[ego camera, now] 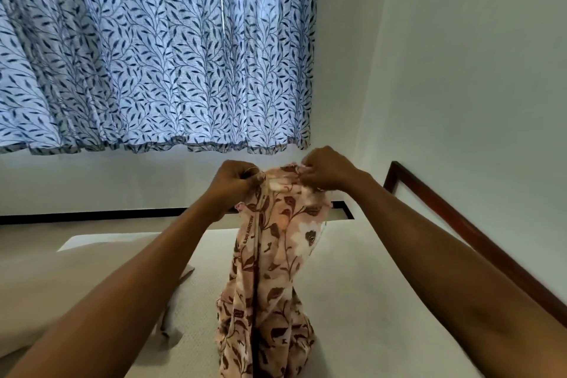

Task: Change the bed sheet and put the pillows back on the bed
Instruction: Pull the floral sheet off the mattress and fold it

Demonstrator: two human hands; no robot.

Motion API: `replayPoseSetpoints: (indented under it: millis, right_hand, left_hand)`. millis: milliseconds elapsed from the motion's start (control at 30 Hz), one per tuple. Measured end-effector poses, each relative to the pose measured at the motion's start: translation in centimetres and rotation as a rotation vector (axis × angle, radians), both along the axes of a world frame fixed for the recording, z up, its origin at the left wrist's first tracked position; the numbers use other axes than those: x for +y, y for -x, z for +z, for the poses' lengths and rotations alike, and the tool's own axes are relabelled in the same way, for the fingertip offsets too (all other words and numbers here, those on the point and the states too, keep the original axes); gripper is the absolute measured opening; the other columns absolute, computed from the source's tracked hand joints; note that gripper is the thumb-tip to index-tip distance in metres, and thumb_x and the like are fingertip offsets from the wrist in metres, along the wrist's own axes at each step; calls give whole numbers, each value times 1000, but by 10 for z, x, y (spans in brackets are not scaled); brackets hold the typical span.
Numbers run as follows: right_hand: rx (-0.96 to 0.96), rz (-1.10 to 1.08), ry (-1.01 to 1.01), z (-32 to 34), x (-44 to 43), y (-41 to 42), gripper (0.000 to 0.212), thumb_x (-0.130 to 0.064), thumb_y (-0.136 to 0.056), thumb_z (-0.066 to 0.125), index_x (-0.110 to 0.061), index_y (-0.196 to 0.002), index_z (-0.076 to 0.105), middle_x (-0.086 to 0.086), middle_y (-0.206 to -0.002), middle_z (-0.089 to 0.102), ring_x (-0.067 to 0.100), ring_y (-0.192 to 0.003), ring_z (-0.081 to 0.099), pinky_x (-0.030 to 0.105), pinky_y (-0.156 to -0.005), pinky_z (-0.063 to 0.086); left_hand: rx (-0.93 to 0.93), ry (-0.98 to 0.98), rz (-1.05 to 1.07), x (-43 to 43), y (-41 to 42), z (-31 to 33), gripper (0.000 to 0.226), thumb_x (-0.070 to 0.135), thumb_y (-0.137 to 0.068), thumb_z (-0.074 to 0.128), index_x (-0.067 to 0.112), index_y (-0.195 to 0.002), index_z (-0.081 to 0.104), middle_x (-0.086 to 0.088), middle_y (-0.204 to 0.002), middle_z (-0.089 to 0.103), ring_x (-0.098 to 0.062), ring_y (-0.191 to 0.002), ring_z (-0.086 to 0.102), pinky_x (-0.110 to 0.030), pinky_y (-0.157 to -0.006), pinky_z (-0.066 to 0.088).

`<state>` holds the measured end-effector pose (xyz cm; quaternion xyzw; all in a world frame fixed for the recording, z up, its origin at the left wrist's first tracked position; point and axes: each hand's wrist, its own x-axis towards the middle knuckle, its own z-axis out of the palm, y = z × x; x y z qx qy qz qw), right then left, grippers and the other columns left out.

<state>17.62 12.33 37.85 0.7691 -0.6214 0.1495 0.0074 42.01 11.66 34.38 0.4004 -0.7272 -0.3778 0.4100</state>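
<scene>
running up the seam edge of the sheet is one line of dark printed letters, turned sideways and seemingly reversed, too blurred to read with any surety. no other writing shows.

the left hand has its fingers curled tight round the top left of the sheet, pinching the edge just above that printed strip. the right hand is curled the same way, its fingers bunching the top right of the cloth. the two hands are near each other but apart, with a gathered fold of the sheet between them. both are raised above the bed, in front of the wall.

the sheet is pink-cream with brown leaves and pale flowers. it hangs from the hands in a narrow twisted column, and its lower end lies piled on the bare white top of the bed, mid-view near the bottom edge.

counted: one sheet, two hands, two bare forearms. one curtain, pale blue with dark leaves, with a thin bright slit down it. one dark wooden rail along the right side of the bed, against the wall. one pale bulky shape at the left of the bed; pillow or folded cloth, i cannot tell.
</scene>
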Motion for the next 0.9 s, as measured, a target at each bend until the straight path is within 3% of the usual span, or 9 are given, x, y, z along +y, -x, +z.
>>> replayPoseSetpoints:
  millis: [100,167,267,333,500,600,667,800,900]
  right_hand:
    - [51,-95,-36,-25,-1,25,15,-26,-79,72,-13,-74,70,5,-75,64,24,-71,61,32,-60,43]
    - [-68,-70,-77,-34,1,37,13,-21,-84,73,-11,-75,72,3,-69,62,21,-66,58,32,-61,42]
    - [-659,18,-209,-37,13,48,16,-18,-89,77,-3,-94,76,14,-80,72,22,-72,70,33,-69,59]
    - [-1074,98,-282,-34,22,48,32,-22,-85,79,3,-105,74,22,-94,73,28,-83,71,40,-78,61]
    - [-1401,183,-251,-18,25,28,36,-25,-85,72,0,-110,72,19,-105,72,29,-91,71,44,-82,61]
    - [-1448,108,-155,-19,23,15,32,-24,-91,72,2,-108,73,15,-91,73,23,-70,70,33,-61,59]
    - [-1367,-10,-29,-25,20,9,31,-25,-91,75,5,-97,74,9,-69,68,15,-46,56,23,-42,45]
    - [-926,-360,295,-36,12,7,51,-37,-89,75,-13,-49,55,-8,-44,46,5,-40,40,26,-46,34]
    - [-837,-562,334,-46,18,11,58,-34,-96,67,-15,-46,43,-3,-43,40,11,-42,38,35,-51,29]
  left_hand:
    - [-12,-23,-28,1,-1,-2,31,7,-98,62,1,-68,64,-8,-59,59,-14,-55,57,-22,-53,44]
    - [-15,-32,-42,0,-6,-6,29,8,-98,62,-5,-72,65,-17,-63,60,-20,-59,59,-27,-56,45]
    - [1,-85,-32,-3,-18,-12,29,9,-98,63,-1,-71,67,-30,-68,60,-26,-62,57,-33,-60,43]
    - [21,-133,1,-4,-28,-16,30,10,-98,63,5,-69,69,-23,-67,61,-25,-59,56,-31,-58,42]
    - [52,-187,1,2,-34,-21,27,6,-98,60,1,-73,68,-15,-68,67,-22,-58,61,-28,-54,45]
    - [55,-195,-21,7,-31,-22,24,8,-97,62,-8,-81,69,-23,-75,67,-26,-65,62,-31,-59,48]
    - [84,-205,28,8,-27,-24,20,8,-96,65,-7,-86,73,-23,-81,71,-25,-70,67,-33,-64,55]
    - [53,-156,392,2,-27,-40,11,15,-93,71,11,-86,80,-5,-80,77,-20,-77,74,-36,-71,63]
    - [122,-257,536,8,-33,-51,11,11,-91,70,12,-84,78,-9,-81,74,-23,-73,73,-34,-63,63]
